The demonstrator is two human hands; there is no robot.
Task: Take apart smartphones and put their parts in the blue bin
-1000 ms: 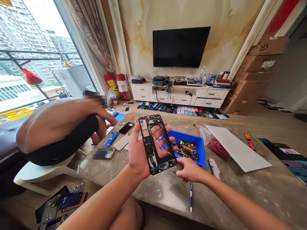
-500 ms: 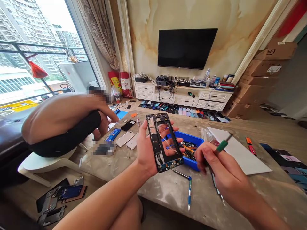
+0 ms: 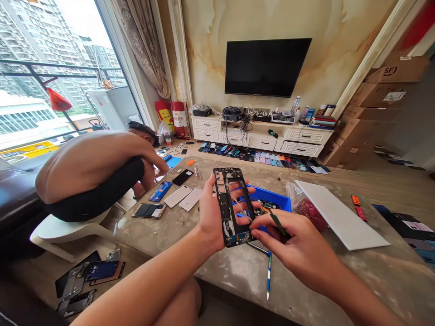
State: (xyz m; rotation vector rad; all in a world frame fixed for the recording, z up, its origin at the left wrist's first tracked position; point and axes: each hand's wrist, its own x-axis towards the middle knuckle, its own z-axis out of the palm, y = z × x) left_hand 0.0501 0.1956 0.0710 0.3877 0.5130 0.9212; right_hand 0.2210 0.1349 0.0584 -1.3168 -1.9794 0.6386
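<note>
Across the lower middle of the frame, a long stone-topped desk [image 3: 231, 271] is carrying a blue tray [image 3: 273, 202] of small parts and, toward the left, a row of phones [image 3: 178, 197], while a person [image 3: 91, 167] is crouching on a chair at the far left. Above the desk's middle, the left hand [image 3: 212, 217] is holding up a bare phone frame [image 3: 224, 208], gripping it around its open shell. The right hand [image 3: 295, 244] is pinching a green-handled screwdriver [image 3: 277, 224] narrowly and is resting its fingertips just beside the frame's lower end; the tool's tip is hidden. The step in hand looks like work at that end, which seems to call for a steady hold and careful placing of the tip.
</note>
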